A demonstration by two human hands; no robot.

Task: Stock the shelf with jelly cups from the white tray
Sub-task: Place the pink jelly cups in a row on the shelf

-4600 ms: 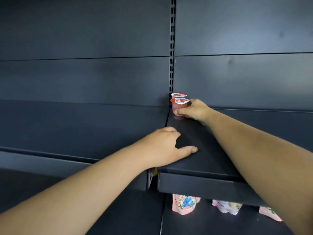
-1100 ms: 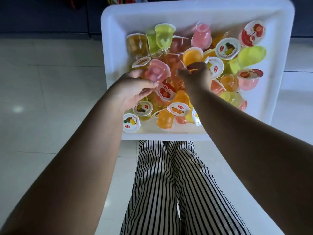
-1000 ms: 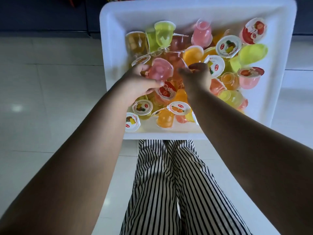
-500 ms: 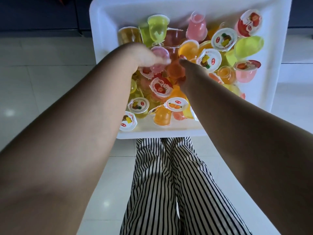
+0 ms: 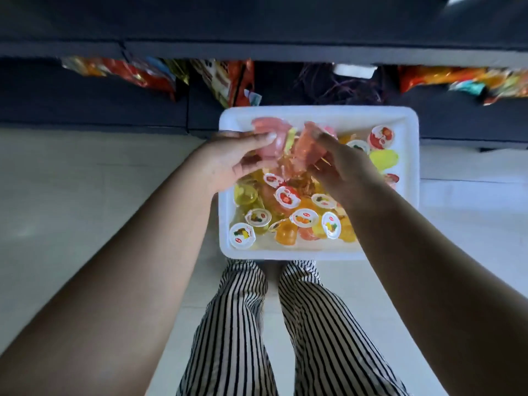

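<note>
L fingers [image 5: 265, 136] curled round a pink jelly cup [image 5: 268, 140], R fingers [image 5: 324, 138] pinching an orange-red jelly cup [image 5: 310, 145]; both cups blurred, held just above the far-left part of the white tray [image 5: 411, 178]. Left hand [image 5: 231, 161] and right hand [image 5: 343, 170] are both loaded, so I'd call this the pickup step, about done. Rest of the jelly cups [image 5: 288, 207] lie heaped in the tray on the floor [image 5: 85, 195]. Next, imo: carry both up to the shelf [image 5: 257, 50] beyond the tray, set upright w/o tipping.

White tray [image 5: 411, 178], black-and-white striped trousers [image 5: 237, 324]
</note>
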